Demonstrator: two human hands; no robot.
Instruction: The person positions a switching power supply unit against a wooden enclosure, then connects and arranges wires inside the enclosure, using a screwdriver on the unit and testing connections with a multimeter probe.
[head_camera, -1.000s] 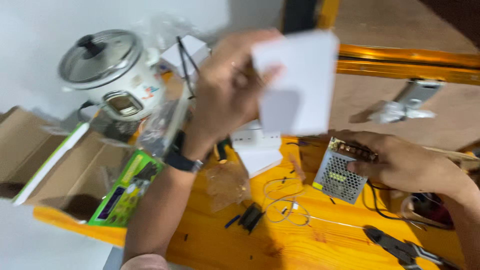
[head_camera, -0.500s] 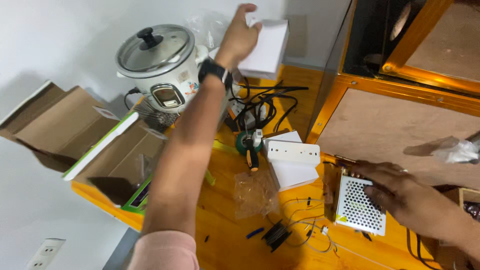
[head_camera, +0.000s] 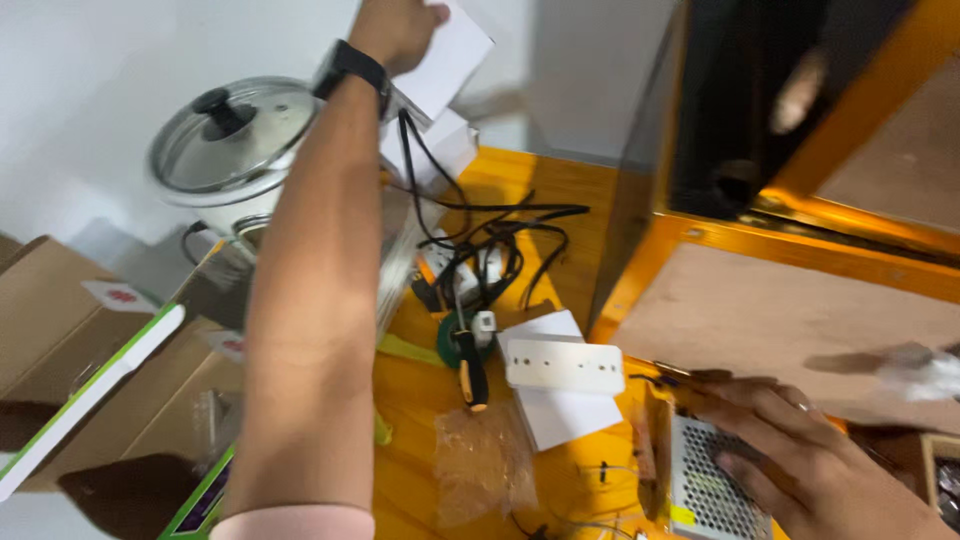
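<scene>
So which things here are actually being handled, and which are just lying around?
In hand:
left hand holds white box
right hand rests on metal power supply

Lying about:
rice cooker
screwdriver
power strip
black cables
cardboard box

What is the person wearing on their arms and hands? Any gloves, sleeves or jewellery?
No gloves: both hands are bare. The left arm has a pale pink sleeve pushed up near the elbow, leaving the forearm bare, and a black watch with a dark strap sits on the wrist below the left hand. The right hand shows no sleeve in view; a ring on one finger is possible, but too blurred to tell.
</scene>
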